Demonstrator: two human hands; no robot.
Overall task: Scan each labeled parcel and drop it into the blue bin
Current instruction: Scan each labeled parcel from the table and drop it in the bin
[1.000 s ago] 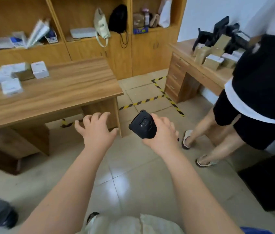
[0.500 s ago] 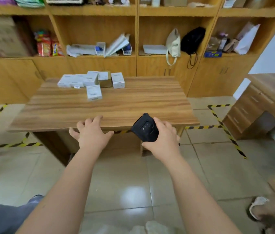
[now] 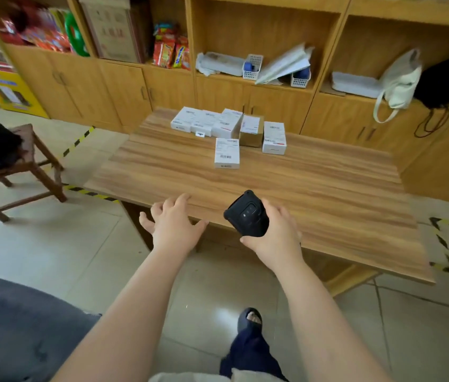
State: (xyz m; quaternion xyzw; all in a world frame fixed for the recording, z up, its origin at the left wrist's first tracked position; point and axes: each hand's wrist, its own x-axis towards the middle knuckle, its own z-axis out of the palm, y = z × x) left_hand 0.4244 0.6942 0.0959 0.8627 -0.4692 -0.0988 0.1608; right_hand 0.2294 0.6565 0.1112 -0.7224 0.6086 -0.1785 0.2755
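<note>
**Desk:** Head view. What does it show?

**Caption:** The left grip (image 3: 175, 224) is released, fingers spread, over the near edge of the tabletop (image 3: 314, 194). The right grip (image 3: 275, 230) grasps a black scanner (image 3: 246, 217).

**Desk:** And the parcels?

**Caption:** The labeled parcels (image 3: 212, 121) are clustered at the far side. One white parcel (image 3: 226, 153) lies nearer, label up. All are well apart from both grips, and the blue bin is out of view.

**Desk:** What could go wrong?

**Caption:** Probably the reach. The boxes sit packed together, so the free grip could knock a neighbour, or the scanner could read the wrong label.

**Desk:** What has changed since half a second ago?

**Caption:** The tabletop is closer and skewed, and a stool (image 3: 28, 161) has come into view at left. Neither grip's posture has changed.
</note>
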